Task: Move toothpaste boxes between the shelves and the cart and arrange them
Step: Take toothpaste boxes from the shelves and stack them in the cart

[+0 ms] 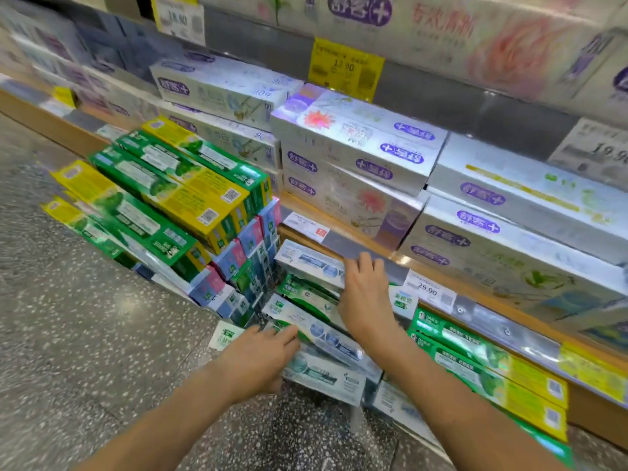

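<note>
**Low shelf partly stocked, both hands on the pale boxes**

The pale blue-white toothpaste boxes [316, 334] lie stacked at angles on the lowest shelf, not yet squared up. The left hand [261, 355] rests on the near end of one box, its grip apart with fingers fairly straight. The right hand [363, 294] lies against the upper box [306, 263]; whether its grip is clamped there I cannot tell.

I judge the arranging is midway: the green-and-yellow boxes [163, 185] to the left already form a tidy stack, while this pile looks loose. No cart is in view.

The boxes are long, slim, glossy cardboard. Above, the white-and-purple cartons [360, 147] are shiny and broader. The floor [68, 334] is speckled grey stone.
</note>
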`<control>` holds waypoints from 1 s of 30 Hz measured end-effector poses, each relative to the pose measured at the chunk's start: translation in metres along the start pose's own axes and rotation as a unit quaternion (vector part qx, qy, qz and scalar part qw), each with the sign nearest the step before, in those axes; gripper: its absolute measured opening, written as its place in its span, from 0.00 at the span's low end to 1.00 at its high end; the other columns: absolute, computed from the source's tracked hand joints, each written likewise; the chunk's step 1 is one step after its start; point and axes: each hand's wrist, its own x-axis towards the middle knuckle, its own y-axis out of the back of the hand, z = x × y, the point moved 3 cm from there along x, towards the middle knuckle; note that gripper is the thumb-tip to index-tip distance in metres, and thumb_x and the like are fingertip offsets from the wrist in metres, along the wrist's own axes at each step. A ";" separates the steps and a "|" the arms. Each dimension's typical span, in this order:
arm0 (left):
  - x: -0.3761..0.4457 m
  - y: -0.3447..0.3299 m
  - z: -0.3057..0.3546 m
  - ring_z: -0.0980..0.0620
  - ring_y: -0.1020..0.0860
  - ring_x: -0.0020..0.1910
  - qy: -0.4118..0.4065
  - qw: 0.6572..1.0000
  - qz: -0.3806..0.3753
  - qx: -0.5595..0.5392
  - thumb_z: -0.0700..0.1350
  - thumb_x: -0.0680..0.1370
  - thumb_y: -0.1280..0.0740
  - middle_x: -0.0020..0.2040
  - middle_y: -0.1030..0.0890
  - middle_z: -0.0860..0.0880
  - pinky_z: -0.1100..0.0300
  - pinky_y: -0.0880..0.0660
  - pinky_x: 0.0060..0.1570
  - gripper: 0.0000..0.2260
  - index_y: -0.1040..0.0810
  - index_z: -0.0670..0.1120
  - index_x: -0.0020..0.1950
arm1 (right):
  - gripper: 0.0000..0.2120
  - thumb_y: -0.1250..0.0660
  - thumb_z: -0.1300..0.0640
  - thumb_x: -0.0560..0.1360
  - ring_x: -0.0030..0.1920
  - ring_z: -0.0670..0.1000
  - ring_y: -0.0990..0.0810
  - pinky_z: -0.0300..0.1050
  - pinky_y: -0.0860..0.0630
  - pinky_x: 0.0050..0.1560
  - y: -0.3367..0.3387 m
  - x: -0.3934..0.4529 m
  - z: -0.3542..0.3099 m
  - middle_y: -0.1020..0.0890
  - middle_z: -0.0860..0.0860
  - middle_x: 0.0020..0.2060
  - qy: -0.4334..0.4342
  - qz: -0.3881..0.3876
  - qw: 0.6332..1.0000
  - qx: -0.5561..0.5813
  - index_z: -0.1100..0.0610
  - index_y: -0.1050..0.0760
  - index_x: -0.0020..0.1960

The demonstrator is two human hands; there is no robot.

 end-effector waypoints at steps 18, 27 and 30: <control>-0.408 0.581 -0.023 0.48 0.24 0.40 0.096 0.929 0.343 0.100 0.60 0.50 0.25 0.41 0.20 0.49 0.59 0.28 0.38 0.31 0.21 0.46 0.48 | 0.24 0.28 0.50 0.69 0.54 0.60 0.25 0.48 0.29 0.47 0.699 0.045 -0.222 0.27 0.55 0.56 0.225 -0.015 0.974 -0.010 0.54 0.29 0.62; -0.652 0.773 0.010 0.31 0.38 0.67 0.230 0.771 0.509 0.305 0.55 0.66 0.41 0.66 0.36 0.38 0.27 0.39 0.60 0.20 0.32 0.42 0.50 | 0.19 0.28 0.56 0.69 0.53 0.60 0.27 0.51 0.32 0.47 0.982 -0.011 -0.365 0.27 0.56 0.52 0.489 0.108 0.858 0.116 0.59 0.28 0.57; -0.722 0.778 0.032 0.32 0.33 0.66 0.335 0.745 0.467 0.340 0.55 0.68 0.38 0.68 0.39 0.38 0.24 0.37 0.54 0.18 0.33 0.43 0.50 | 0.14 0.31 0.57 0.70 0.50 0.59 0.27 0.48 0.36 0.44 1.024 -0.061 -0.413 0.27 0.58 0.48 0.585 0.136 0.787 0.142 0.62 0.27 0.52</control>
